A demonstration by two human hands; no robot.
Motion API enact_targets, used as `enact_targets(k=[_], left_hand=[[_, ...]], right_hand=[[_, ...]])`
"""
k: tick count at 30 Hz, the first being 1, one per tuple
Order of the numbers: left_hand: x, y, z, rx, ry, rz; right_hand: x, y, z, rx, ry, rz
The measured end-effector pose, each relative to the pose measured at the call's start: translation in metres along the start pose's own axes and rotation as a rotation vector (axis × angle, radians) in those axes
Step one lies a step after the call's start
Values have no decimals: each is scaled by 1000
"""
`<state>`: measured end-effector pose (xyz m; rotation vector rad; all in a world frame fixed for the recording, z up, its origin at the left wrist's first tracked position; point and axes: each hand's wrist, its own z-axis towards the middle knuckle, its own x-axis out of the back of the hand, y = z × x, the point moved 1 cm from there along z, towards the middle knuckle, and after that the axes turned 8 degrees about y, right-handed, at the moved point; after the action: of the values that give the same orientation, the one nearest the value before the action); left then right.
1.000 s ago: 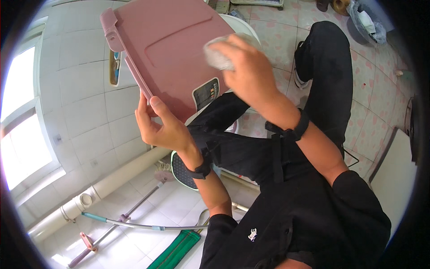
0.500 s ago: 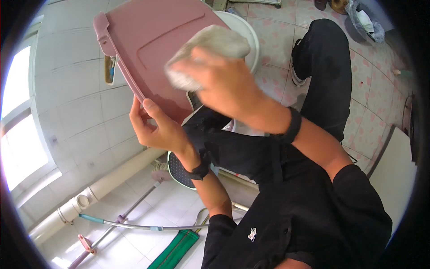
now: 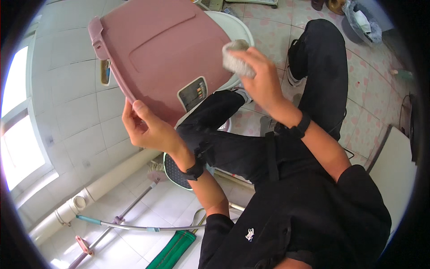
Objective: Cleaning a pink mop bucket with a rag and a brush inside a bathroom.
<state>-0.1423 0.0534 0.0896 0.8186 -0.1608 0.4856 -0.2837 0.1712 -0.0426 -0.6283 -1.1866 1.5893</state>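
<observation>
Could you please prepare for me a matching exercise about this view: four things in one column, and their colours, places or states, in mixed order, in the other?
Column one
1. plastic box
2. cloth
3. left hand
4. pipe

Column two
A. held in the right hand
B. off-white, at the picture's lower left
C. pink
D. gripping the box's rim

Right pairs: 1-C, 2-A, 3-D, 4-B
</observation>
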Motion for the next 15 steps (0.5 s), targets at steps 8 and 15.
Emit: enact_targets(k=[8, 15], left_hand=[[-1, 5, -1, 21, 23, 21], [-1, 2, -3, 25, 54, 71]], right_hand=[[0, -18, -12, 26, -86, 77], [-7, -23, 32, 53, -14, 45]])
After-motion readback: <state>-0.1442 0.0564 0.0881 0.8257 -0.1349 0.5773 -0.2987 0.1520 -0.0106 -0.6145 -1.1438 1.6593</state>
